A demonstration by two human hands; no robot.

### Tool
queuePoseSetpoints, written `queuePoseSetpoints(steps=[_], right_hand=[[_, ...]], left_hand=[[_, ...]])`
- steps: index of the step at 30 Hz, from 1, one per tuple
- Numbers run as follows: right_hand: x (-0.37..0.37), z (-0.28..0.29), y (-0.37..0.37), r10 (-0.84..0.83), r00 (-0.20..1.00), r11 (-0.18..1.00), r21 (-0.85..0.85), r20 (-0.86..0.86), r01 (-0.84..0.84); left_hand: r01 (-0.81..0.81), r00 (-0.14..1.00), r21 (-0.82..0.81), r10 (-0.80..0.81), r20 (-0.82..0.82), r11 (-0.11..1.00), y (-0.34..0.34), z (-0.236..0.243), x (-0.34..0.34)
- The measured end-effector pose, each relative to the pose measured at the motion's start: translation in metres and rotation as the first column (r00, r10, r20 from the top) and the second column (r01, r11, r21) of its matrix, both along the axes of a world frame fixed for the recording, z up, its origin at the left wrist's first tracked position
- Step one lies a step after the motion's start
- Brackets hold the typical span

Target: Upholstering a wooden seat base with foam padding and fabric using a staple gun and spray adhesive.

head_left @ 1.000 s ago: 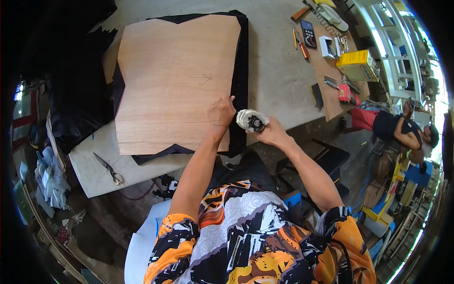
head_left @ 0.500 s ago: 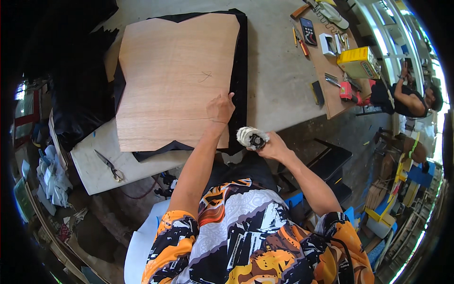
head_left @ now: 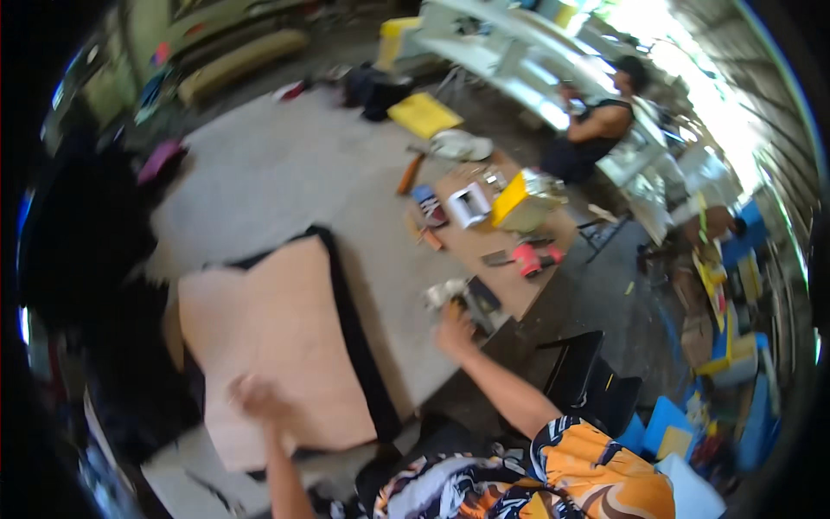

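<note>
Over the lower part of a pale wooden board [head_left: 277, 320] is my left hand [head_left: 257, 398], its fingers smeared by motion. Whether it touches the wood I cannot make out. The board lies on black fabric [head_left: 359, 363] that shows along its right and far edges. My right hand [head_left: 454, 331] grips a tool wrapped in whitish material [head_left: 446, 294] at the table's right edge. Its exact kind is blurred. Just beside it is a dark block [head_left: 483, 295].
On the worktable [head_left: 251, 190] sits a brown panel with a yellow can [head_left: 521, 201], a white box [head_left: 469, 206] and a red-and-black power tool [head_left: 532, 258]. Black material [head_left: 95, 285] is heaped at left. Scissors [head_left: 212, 491] lie near the front edge. Another person [head_left: 601, 121] is beyond the table.
My view has swung up and to the right, showing more of the table. My right hand has carried the wrapped tool outward to the table's right edge. The left has shifted left across the board.
</note>
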State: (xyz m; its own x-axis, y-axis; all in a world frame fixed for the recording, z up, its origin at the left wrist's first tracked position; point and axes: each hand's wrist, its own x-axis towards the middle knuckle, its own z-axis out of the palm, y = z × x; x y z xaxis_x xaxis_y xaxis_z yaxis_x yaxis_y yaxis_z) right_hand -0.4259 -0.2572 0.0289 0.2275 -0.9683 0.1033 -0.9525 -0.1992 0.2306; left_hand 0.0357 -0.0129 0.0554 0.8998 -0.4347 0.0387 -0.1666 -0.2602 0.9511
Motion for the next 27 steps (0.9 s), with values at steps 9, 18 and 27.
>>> queuePoseSetpoints(steps=[9, 18, 27], right_hand=[[0.171, 0.037, 0.144, -0.366, 0.749, 0.756, 0.645, 0.552, -0.106], [0.189, 0.046, 0.185, -0.908, 0.236, 0.187, 0.84, 0.345, -0.509], [0.217, 0.136, 0.181, -0.467, 0.084, -0.259, -0.045, 0.88, -0.965]], left_hand=[[0.243, 0.942, 0.518, -0.073, -0.326, 0.821, 0.067, 0.057, 0.2], [0.058, 0.912, 0.514, -0.255, 0.321, 0.856, 0.011, 0.287, 0.148], [0.137, 0.419, 0.721, -0.699, 0.579, 0.679, -0.007, 0.506, 0.012]])
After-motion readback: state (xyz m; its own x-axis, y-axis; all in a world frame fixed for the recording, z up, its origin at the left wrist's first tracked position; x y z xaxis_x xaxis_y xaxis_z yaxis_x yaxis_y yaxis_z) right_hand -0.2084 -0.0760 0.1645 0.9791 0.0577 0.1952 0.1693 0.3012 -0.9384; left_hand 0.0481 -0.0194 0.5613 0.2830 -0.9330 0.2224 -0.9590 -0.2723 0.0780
